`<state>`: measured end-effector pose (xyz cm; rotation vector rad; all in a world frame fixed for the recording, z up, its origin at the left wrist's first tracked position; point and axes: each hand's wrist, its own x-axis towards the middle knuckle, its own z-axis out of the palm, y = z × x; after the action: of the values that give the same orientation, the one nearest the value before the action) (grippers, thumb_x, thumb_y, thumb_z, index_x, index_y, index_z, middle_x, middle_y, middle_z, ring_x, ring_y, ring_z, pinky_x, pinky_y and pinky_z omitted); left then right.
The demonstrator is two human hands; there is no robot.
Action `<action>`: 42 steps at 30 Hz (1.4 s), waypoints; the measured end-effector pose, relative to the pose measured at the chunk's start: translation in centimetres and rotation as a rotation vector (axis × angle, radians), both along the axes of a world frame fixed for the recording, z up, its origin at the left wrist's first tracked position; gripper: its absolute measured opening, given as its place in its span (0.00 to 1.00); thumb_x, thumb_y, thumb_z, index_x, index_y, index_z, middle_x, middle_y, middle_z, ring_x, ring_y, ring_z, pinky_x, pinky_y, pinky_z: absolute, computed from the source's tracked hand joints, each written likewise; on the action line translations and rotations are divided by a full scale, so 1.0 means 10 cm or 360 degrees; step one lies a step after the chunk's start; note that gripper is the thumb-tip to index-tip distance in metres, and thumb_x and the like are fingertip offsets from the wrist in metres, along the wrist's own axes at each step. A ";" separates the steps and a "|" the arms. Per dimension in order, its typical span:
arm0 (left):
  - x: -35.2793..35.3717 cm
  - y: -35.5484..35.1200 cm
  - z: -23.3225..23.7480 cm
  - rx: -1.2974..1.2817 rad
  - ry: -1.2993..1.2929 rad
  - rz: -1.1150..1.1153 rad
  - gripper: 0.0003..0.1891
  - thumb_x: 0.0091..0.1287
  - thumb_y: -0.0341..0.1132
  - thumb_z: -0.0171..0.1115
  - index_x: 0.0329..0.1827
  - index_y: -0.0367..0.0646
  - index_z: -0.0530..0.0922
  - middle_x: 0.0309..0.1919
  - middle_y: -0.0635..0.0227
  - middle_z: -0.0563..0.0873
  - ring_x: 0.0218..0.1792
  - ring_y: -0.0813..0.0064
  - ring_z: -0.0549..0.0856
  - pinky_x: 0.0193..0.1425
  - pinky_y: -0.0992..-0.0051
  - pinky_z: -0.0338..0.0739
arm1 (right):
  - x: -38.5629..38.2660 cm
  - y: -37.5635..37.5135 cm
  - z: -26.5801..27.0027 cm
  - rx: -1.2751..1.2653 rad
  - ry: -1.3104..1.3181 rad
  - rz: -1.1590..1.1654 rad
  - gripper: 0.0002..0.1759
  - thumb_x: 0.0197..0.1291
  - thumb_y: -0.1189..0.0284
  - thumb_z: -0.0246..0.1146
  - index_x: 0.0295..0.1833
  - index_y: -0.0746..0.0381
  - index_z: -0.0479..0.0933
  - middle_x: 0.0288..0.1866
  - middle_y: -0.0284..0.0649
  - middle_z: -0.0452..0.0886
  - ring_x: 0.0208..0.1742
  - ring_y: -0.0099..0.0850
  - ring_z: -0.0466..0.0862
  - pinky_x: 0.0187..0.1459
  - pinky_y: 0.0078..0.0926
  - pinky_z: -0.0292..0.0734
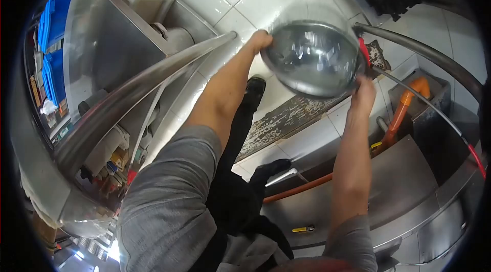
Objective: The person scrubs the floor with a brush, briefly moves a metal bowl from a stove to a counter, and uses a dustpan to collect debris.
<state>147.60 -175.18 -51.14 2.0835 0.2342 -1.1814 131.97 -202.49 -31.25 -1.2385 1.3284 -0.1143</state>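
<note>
A large, shiny metal bowl is held out in front of me above the tiled floor, its upper edge smeared by motion. On its left side, my left hand is closed on the rim. My right hand grips the lower right edge and is somewhat blurred. No contents can be made out inside the bowl, only bright reflections. The fingertips of both hands are partly hidden at the rim.
Curved metal tubes run along the left beside a steel cabinet. On the right are an orange pipe, a thin hose with red ends and steel panels with a yellow-handled valve. A worn board lies below the bowl.
</note>
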 end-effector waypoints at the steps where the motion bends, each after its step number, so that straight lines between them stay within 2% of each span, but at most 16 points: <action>1: 0.08 0.03 -0.02 -0.0115 0.0342 0.0204 0.14 0.50 0.28 0.59 0.39 0.31 0.81 0.30 0.56 0.85 0.32 0.62 0.86 0.31 0.66 0.81 | 0.35 0.08 0.17 0.0132 -0.0128 -0.0083 0.06 0.52 0.75 0.61 0.31 0.61 0.69 0.26 0.34 0.72 0.25 0.25 0.76 0.27 0.26 0.74; 3: 0.17 -0.03 0.25 -0.0078 0.0351 0.0116 0.12 0.55 0.29 0.58 0.40 0.33 0.81 0.32 0.59 0.85 0.28 0.65 0.86 0.24 0.69 0.80 | 0.80 0.13 0.24 0.0143 -0.0256 -0.0029 0.09 0.52 0.76 0.63 0.30 0.61 0.67 0.23 0.37 0.71 0.17 0.27 0.74 0.20 0.27 0.75; 7: 0.15 -0.20 0.74 -0.0167 0.0464 0.0204 0.16 0.60 0.35 0.62 0.46 0.34 0.82 0.35 0.59 0.85 0.31 0.69 0.85 0.35 0.71 0.81 | 1.37 0.56 1.07 -0.0046 -0.0378 0.0238 0.12 0.52 0.75 0.66 0.31 0.65 0.67 0.19 0.40 0.74 0.14 0.28 0.77 0.20 0.27 0.77; 10: 0.10 -0.33 0.98 -0.0051 0.0308 -0.0758 0.13 0.58 0.35 0.62 0.40 0.34 0.83 0.33 0.59 0.85 0.32 0.67 0.85 0.31 0.70 0.81 | 1.53 0.71 1.53 -0.0198 -0.0326 0.0378 0.10 0.53 0.75 0.63 0.31 0.70 0.69 0.19 0.45 0.77 0.13 0.31 0.79 0.16 0.27 0.75; 12: 0.02 -0.45 1.20 -0.0084 0.0503 -0.0906 0.11 0.58 0.33 0.59 0.39 0.36 0.82 0.33 0.59 0.85 0.30 0.65 0.84 0.29 0.68 0.81 | 1.48 0.62 1.75 -0.0474 -0.0134 0.0469 0.10 0.53 0.74 0.62 0.29 0.70 0.69 0.20 0.45 0.77 0.14 0.32 0.78 0.16 0.29 0.75; 13: -0.12 -0.48 1.42 -0.0110 0.0730 -0.0530 0.12 0.57 0.32 0.57 0.41 0.37 0.82 0.35 0.59 0.84 0.29 0.64 0.84 0.28 0.66 0.82 | 1.35 0.51 1.82 -0.0651 -0.0003 0.0525 0.11 0.52 0.74 0.61 0.29 0.71 0.70 0.21 0.45 0.77 0.14 0.33 0.78 0.16 0.30 0.74; 16: -0.34 -0.48 1.77 -0.0185 0.0634 -0.0580 0.20 0.60 0.40 0.53 0.51 0.36 0.77 0.47 0.56 0.81 0.45 0.62 0.83 0.39 0.57 0.82 | 0.64 0.24 1.92 -0.1099 -0.0006 0.0505 0.11 0.54 0.72 0.58 0.29 0.70 0.70 0.24 0.46 0.75 0.15 0.34 0.76 0.13 0.31 0.73; 17: -0.39 -0.50 2.06 -0.0084 0.0527 -0.0655 0.25 0.62 0.45 0.53 0.56 0.36 0.75 0.52 0.55 0.80 0.53 0.61 0.81 0.44 0.53 0.81 | 0.37 0.20 2.02 -0.0703 0.0013 0.0308 0.10 0.55 0.73 0.57 0.29 0.69 0.68 0.24 0.46 0.74 0.16 0.34 0.76 0.13 0.31 0.73; 20: -0.70 -0.42 2.18 -0.0143 -0.0028 -0.0485 0.42 0.62 0.64 0.49 0.67 0.36 0.65 0.64 0.47 0.70 0.67 0.55 0.68 0.70 0.70 0.59 | -0.31 0.28 2.57 -0.0697 -0.0079 0.0006 0.09 0.56 0.74 0.57 0.28 0.65 0.65 0.22 0.39 0.71 0.15 0.28 0.73 0.12 0.28 0.71; 26: -1.20 -0.43 3.79 -0.0423 0.0567 0.0201 0.35 0.63 0.58 0.55 0.66 0.41 0.68 0.62 0.50 0.73 0.62 0.51 0.73 0.58 0.56 0.74 | -1.57 0.47 3.91 -0.0395 -0.0440 -0.0401 0.10 0.56 0.79 0.56 0.27 0.58 0.62 0.22 0.31 0.69 0.19 0.19 0.70 0.18 0.19 0.64; 30: -1.67 -0.45 4.50 -0.0654 0.0846 -0.0255 0.29 0.61 0.47 0.61 0.63 0.40 0.70 0.54 0.50 0.76 0.51 0.57 0.80 0.42 0.60 0.81 | -2.44 0.63 4.57 -0.0485 -0.0693 -0.0662 0.13 0.53 0.81 0.56 0.27 0.55 0.60 0.28 0.29 0.67 0.31 0.19 0.70 0.34 0.21 0.70; 33: -2.09 -0.48 5.38 -0.0701 0.0668 -0.0288 0.23 0.59 0.38 0.62 0.56 0.37 0.73 0.47 0.57 0.81 0.46 0.62 0.82 0.50 0.62 0.78 | -3.15 0.79 4.82 -0.0469 -0.0801 -0.0854 0.09 0.51 0.81 0.57 0.29 0.57 0.64 0.30 0.31 0.70 0.34 0.23 0.73 0.39 0.23 0.72; 35: -2.37 -0.46 5.04 -0.0771 0.0542 -0.0204 0.22 0.56 0.23 0.58 0.56 0.38 0.72 0.43 0.59 0.82 0.43 0.67 0.83 0.47 0.69 0.79 | -3.46 1.02 5.15 -0.0390 -0.0858 -0.1071 0.06 0.51 0.79 0.59 0.35 0.61 0.70 0.33 0.33 0.74 0.38 0.26 0.75 0.44 0.25 0.72; 36: -2.48 -0.50 5.81 -0.0956 0.0622 -0.0286 0.23 0.56 0.23 0.58 0.57 0.38 0.71 0.43 0.59 0.82 0.43 0.67 0.83 0.47 0.69 0.79 | -3.59 1.17 5.30 -0.0504 -0.0704 -0.1344 0.11 0.52 0.77 0.60 0.42 0.65 0.73 0.37 0.35 0.76 0.42 0.29 0.76 0.49 0.26 0.71; 38: -2.74 -0.54 6.12 -0.0979 0.0549 -0.0385 0.23 0.58 0.25 0.58 0.58 0.36 0.69 0.46 0.58 0.82 0.47 0.65 0.81 0.51 0.70 0.77 | -4.21 1.31 5.45 -0.0708 -0.0685 -0.0993 0.09 0.52 0.74 0.62 0.40 0.63 0.75 0.35 0.32 0.75 0.40 0.24 0.73 0.44 0.22 0.68; 42: -3.33 -0.82 6.83 -0.1278 0.0690 -0.0798 0.18 0.65 0.33 0.57 0.56 0.35 0.70 0.48 0.59 0.81 0.45 0.68 0.82 0.47 0.70 0.78 | -5.35 1.89 6.11 -0.0768 -0.0911 -0.1462 0.05 0.52 0.75 0.61 0.36 0.61 0.75 0.31 0.28 0.76 0.37 0.18 0.74 0.43 0.17 0.67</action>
<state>114.35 -183.36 17.18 1.1886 -0.5238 -1.6634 78.42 -183.60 29.85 -0.7727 1.2791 -1.3970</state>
